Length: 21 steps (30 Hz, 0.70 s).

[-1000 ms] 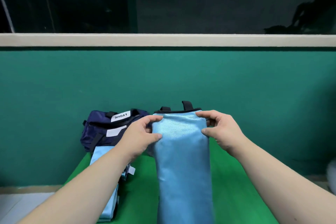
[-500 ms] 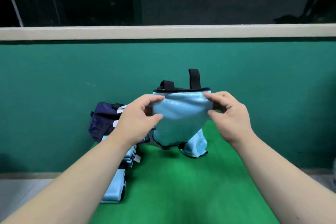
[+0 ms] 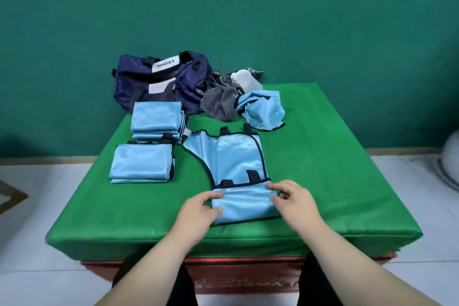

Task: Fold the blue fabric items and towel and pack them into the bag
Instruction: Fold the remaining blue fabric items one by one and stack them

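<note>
A light blue vest [image 3: 236, 159] with black trim lies flat on the green table [image 3: 323, 169], its near end folded over. My left hand [image 3: 198, 211] pinches the left corner of that folded end. My right hand [image 3: 290, 199] pinches its right corner. Two stacks of folded blue fabric [image 3: 142, 166] [image 3: 156, 119] sit to the left. A crumpled blue item [image 3: 263, 109] and a grey striped towel [image 3: 221, 102] lie at the back. The navy bag [image 3: 161, 82] stands at the back left.
A whitish plastic object [image 3: 246, 81] rests on the towel behind the crumpled item. A green wall rises right behind the table. A white rounded object [image 3: 449, 164] sits on the floor at the right edge. The table's right half is bare green.
The vest was held up in the air by its top edge; now it lies on the table with the near end folded over. The view has tilted down.
</note>
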Each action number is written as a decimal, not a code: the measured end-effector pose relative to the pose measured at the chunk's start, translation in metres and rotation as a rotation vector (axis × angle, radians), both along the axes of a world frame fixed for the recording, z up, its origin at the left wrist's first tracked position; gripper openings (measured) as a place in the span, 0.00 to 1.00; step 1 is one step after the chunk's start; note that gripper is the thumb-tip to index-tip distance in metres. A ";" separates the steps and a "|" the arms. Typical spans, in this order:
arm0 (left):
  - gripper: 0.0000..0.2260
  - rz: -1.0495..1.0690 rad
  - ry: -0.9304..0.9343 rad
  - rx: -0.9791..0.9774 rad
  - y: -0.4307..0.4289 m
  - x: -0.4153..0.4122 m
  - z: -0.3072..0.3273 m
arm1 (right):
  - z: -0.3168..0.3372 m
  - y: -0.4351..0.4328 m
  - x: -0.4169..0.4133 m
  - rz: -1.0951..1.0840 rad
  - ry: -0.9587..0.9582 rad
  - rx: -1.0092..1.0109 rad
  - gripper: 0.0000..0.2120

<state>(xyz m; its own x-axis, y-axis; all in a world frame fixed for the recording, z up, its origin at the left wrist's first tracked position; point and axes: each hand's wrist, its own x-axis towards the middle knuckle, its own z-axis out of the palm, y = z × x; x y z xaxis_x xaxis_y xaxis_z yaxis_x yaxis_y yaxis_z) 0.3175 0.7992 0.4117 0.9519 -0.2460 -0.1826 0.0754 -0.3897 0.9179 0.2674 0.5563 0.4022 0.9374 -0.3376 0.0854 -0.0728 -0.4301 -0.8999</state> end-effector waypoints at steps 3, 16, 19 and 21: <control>0.14 0.002 -0.016 0.043 -0.004 0.010 -0.004 | -0.006 0.002 0.007 -0.018 0.016 -0.049 0.17; 0.06 0.012 -0.221 0.223 -0.002 0.025 -0.012 | -0.017 -0.007 0.017 -0.048 0.074 -0.126 0.15; 0.06 0.060 -0.220 0.257 0.004 0.042 -0.009 | -0.014 -0.019 0.036 -0.092 0.096 -0.098 0.13; 0.09 0.063 -0.202 0.287 0.006 0.054 -0.007 | -0.014 -0.027 0.053 -0.081 0.118 -0.124 0.10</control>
<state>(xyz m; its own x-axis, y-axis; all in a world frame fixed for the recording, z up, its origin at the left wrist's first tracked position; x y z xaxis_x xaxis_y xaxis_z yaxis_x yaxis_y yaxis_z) 0.3716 0.8047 0.4052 0.9876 -0.1512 -0.0420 -0.0643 -0.6345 0.7703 0.3208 0.5291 0.3880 0.9138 -0.4056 0.0221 -0.2135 -0.5258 -0.8234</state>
